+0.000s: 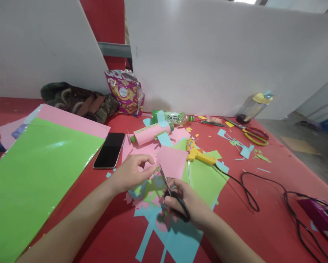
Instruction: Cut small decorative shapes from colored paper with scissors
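Note:
My right hand (184, 202) grips a pair of scissors (177, 206) by the black handles, with the blades pointing up and to the left. Just left of the blade tips, my left hand (136, 170) has thumb and forefinger curled toward each other; anything small between them cannot be made out. Beyond the hands lies a square of pink paper (173, 160). Under and around them are green paper (207, 186), blue paper (184, 237) and several small pink and green cutouts. Farther back is a green tube wrapped in pink paper (151, 134).
A yellow glue gun (202, 157) trails a black cord (250, 199) rightward. Left are a phone (109, 150) and green sheets (43, 175). Toward the back are a snack bag (125, 93), a plastic bottle (173, 117), larger scissors (255, 137) and a yellow-capped bottle (253, 107).

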### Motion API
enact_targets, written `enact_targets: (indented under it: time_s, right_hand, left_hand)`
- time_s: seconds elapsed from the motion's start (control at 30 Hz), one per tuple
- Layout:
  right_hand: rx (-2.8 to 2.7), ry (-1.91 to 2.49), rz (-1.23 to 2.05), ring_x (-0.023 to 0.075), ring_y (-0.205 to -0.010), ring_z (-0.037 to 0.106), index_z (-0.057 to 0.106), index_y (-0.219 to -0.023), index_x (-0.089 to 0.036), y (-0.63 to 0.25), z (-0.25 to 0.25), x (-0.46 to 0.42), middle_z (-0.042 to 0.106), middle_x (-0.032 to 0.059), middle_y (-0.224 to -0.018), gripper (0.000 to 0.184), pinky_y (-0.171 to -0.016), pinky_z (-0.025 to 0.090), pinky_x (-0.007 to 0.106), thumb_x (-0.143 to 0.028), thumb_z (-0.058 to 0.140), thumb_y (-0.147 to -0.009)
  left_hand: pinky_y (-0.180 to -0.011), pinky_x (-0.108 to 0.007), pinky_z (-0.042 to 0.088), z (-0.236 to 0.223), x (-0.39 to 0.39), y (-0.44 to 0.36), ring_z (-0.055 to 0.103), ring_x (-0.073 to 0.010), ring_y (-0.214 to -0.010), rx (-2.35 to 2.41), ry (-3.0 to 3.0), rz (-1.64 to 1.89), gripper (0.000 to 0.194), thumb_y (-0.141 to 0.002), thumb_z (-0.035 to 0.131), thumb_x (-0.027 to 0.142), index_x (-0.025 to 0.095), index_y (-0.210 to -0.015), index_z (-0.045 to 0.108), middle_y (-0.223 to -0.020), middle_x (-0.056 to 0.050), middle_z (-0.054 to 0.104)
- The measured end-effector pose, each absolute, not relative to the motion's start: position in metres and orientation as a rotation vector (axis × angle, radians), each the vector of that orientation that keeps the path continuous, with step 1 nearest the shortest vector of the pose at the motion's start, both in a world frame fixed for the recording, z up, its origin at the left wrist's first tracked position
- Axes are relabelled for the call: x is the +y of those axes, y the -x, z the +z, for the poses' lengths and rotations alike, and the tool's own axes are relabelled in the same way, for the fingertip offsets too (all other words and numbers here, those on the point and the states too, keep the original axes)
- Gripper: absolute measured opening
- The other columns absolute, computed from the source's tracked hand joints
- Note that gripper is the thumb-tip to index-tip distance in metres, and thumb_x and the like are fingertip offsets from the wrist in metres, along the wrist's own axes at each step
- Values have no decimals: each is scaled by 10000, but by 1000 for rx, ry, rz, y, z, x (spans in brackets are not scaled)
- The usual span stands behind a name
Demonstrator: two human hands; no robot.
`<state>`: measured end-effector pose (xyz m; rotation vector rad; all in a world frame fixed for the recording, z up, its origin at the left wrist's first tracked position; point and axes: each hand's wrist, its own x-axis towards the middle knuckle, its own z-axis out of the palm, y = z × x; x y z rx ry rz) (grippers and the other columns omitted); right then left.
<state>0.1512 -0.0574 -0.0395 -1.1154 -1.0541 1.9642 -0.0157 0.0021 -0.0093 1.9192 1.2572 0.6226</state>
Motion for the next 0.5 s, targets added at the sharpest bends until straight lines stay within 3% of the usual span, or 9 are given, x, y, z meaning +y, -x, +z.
enact_targets:
  time_s: [0.27,0.5]
  right_hand:
    - [-1060,1166,2042,22,-291,433,374,-693,-176,-155,-35,-55,529,-72,-442,392,-267,203,101,-398,673,-569]
    - [-978,943,2225,-2,-248,365,398,-693,-156,-163,-30,-53,552,-42,-427,366,-231,178,93,-427,634,-618]
  left_hand:
    - [-432,-158,301,-4,3,20,364,-53,-423,1170,-1825,398,211,-734,462,322,143,-636,515,-480,61,453]
    - [-385,-159,246,-7,4,23,326,-46,-387,1180,-1692,371,203,-720,479,329,141,-645,492,-460,66,395]
